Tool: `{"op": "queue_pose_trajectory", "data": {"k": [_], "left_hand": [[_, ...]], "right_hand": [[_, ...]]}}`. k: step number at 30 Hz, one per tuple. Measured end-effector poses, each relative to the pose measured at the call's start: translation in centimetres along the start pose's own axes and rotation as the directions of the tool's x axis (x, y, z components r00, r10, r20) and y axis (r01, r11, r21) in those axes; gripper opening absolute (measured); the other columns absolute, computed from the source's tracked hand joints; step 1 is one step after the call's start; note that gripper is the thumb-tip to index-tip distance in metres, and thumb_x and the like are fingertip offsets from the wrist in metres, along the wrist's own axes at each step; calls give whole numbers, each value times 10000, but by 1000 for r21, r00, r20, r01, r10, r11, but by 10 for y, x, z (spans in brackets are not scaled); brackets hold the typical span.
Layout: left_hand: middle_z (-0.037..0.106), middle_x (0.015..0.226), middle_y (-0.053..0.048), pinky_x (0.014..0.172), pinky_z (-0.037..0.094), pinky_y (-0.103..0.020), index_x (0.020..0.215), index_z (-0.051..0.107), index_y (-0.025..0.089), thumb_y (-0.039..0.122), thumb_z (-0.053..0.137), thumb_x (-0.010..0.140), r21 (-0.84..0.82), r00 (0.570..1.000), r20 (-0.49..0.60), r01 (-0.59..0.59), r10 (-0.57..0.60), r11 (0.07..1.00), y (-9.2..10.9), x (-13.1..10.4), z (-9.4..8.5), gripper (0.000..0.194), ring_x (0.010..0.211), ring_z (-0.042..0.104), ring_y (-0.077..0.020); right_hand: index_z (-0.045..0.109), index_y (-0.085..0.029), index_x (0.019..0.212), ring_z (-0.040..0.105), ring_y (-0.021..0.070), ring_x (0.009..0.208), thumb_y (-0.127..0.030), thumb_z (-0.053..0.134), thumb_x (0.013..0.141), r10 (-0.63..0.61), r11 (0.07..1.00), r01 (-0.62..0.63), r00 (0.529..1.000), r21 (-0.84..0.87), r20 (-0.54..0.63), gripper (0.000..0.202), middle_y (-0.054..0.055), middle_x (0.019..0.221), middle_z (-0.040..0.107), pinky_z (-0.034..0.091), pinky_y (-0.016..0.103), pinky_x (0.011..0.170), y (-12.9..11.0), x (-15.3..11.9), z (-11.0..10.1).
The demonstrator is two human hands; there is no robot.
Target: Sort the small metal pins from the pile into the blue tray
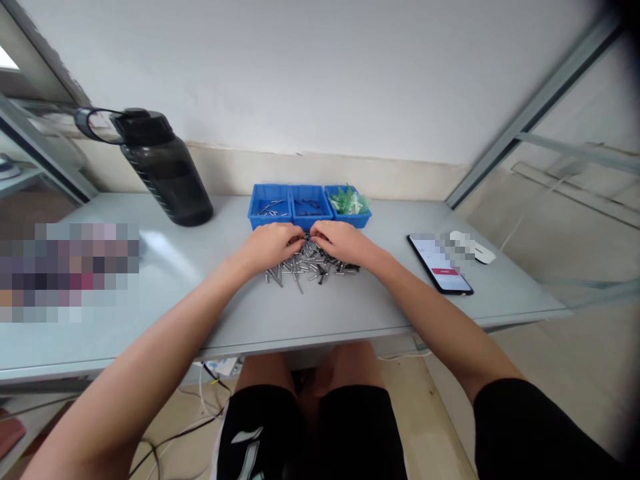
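Two curled grips, left hand (275, 243) and right hand (346, 241), touch metal fasteners (311, 260), whether pinching any I cannot tell, and the smartphone (434, 263) at right shows illegible text.

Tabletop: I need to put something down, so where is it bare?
Bare: table between black bottle and blue bins, between bins and phone, and from the loose metal pieces to the near edge. Crowded: just before the bins, with the left hand and right hand at the pieces.

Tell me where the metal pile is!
In the head view, the metal pile lies in the middle, in front of the blue boxes, by the left hand and the right hand.
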State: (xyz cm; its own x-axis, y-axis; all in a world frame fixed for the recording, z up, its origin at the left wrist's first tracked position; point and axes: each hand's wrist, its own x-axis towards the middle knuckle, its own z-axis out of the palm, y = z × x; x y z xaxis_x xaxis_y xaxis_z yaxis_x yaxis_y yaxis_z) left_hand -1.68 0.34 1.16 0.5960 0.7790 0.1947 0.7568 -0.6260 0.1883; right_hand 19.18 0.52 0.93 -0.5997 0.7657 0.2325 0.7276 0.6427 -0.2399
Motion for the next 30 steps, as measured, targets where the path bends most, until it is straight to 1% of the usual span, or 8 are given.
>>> {"op": "queue_pose_trajectory", "data": {"k": [5, 10, 15, 21, 25, 27, 29, 30], "left_hand": [[706, 962, -56, 699, 450, -301, 1011, 676, 208, 339, 449, 932, 18, 999, 29, 14, -14, 1000, 2, 0, 0, 273, 885, 647, -236], [701, 943, -63, 703, 456, -302, 986, 677, 209, 342, 428, 943, 19, 1000, 5, -3, 3, 1000, 1, 0, -1, 285, 872, 647, -234], [704, 959, -62, 702, 457, -301, 1003, 681, 209, 320, 436, 939, 28, 1000, 8, 14, -14, 999, 2, 1, -1, 276, 880, 648, -234], [706, 934, -53, 690, 448, -291, 1008, 683, 209, 328, 434, 928, 2, 999, -39, 18, -18, 1000, 2, 1, -1, 287, 861, 645, -226], [700, 897, -47, 672, 437, -299, 945, 678, 200, 308, 450, 904, -20, 998, -61, 32, -33, 999, 4, 0, -3, 256, 821, 637, -221], [697, 876, -39, 669, 439, -300, 913, 668, 197, 296, 477, 882, -79, 995, -93, 33, -40, 996, 6, 0, -2, 217, 796, 629, -209], [694, 851, -29, 680, 456, -293, 898, 657, 189, 288, 507, 862, -224, 991, -120, 22, -50, 974, 7, 1, 0, 183, 772, 621, -185], [692, 834, -25, 687, 466, -286, 893, 652, 183, 287, 524, 852, -316, 990, -128, 15, -59, 948, 7, 2, 2, 170, 761, 617, -172]], "right_hand": [[591, -196, 965, 575, 165, 805, -249, 431, 953, 14, 1000, -14, 1000, 0, 21, 169, 42, 919, 670, 324, 256, 674, -2, -1, -1], [598, -200, 965, 578, 167, 791, -268, 430, 959, 29, 1000, -29, 999, -10, 23, 181, 43, 922, 678, 320, 258, 663, -4, -1, -3], [597, -203, 984, 590, 172, 788, -274, 412, 968, 28, 999, -28, 999, -18, 27, 198, 44, 924, 687, 322, 263, 661, -3, -1, -2], [604, -202, 979, 582, 164, 777, -279, 447, 960, 30, 999, -30, 999, -15, 13, 176, 35, 892, 681, 319, 258, 656, -2, -1, -3], [599, -202, 946, 581, 161, 770, -265, 435, 962, 19, 1000, -19, 999, -16, 33, 177, 32, 886, 678, 307, 256, 644, -4, -1, -3], [592, -201, 938, 580, 158, 771, -262, 428, 965, 6, 1000, -5, 999, -7, 44, 178, 31, 886, 676, 304, 254, 644, -5, -1, -2], [585, -197, 924, 571, 155, 755, -261, 414, 969, 4, 1000, -3, 999, -8, 42, 189, 32, 874, 670, 298, 256, 640, -6, -1, -1], [581, -194, 915, 563, 153, 743, -262, 408, 970, 4, 1000, -3, 999, -14, 35, 194, 33, 868, 665, 293, 258, 637, -6, -1, -1]]}}
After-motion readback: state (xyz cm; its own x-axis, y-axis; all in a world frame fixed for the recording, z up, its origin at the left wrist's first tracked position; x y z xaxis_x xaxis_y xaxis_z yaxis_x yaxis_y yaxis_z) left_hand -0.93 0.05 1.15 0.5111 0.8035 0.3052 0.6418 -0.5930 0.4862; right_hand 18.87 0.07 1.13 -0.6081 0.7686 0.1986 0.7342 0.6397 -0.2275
